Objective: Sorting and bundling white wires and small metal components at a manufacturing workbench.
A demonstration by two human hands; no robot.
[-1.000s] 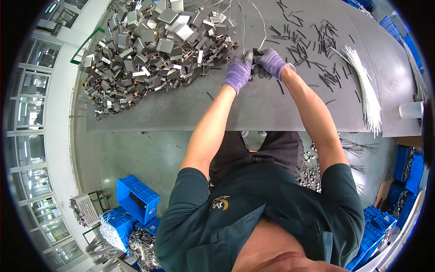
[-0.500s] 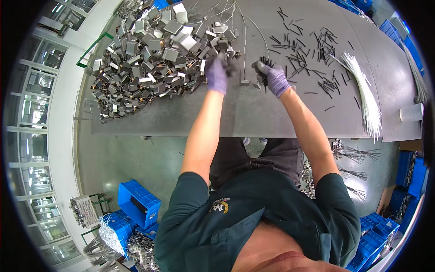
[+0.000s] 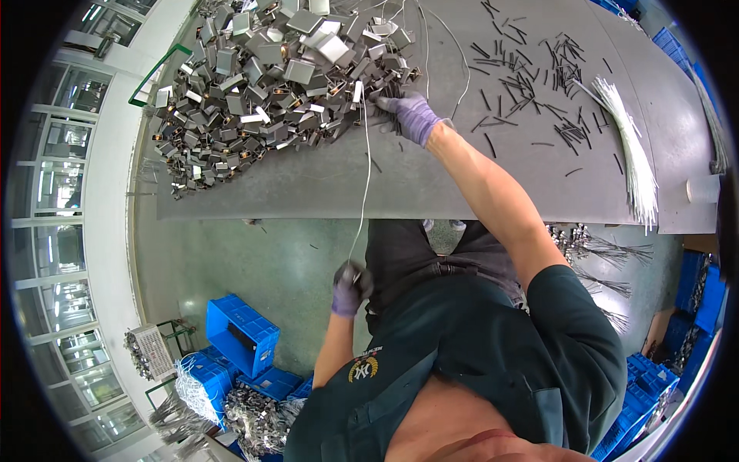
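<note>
My left hand (image 3: 352, 286), in a purple glove with dark fingers, is below the table's front edge, closed on a white wire (image 3: 367, 169). The wire runs taut up across the table to a small silver metal block (image 3: 358, 92) at the pile's right side. Beside that block is my right hand (image 3: 412, 114), gloved alike, its fingers pointing left and closed. Short black tubes (image 3: 396, 123) show dark and blurred under its fingers; the fingertips' exact grip is partly hidden. The heap of metal blocks (image 3: 269, 85) lies just left of it.
Many short black tubes (image 3: 523, 88) lie scattered on the grey table (image 3: 477, 185). A bundle of white wires (image 3: 627, 146) is at the right, near a white cup (image 3: 702, 189). Two loose white wires (image 3: 466, 61) trail at the back. Blue crates (image 3: 242, 335) stand on the floor.
My left hand has moved from the pile down past the table edge, drawing the white wire out. My right hand has shifted left to the pile's edge.
</note>
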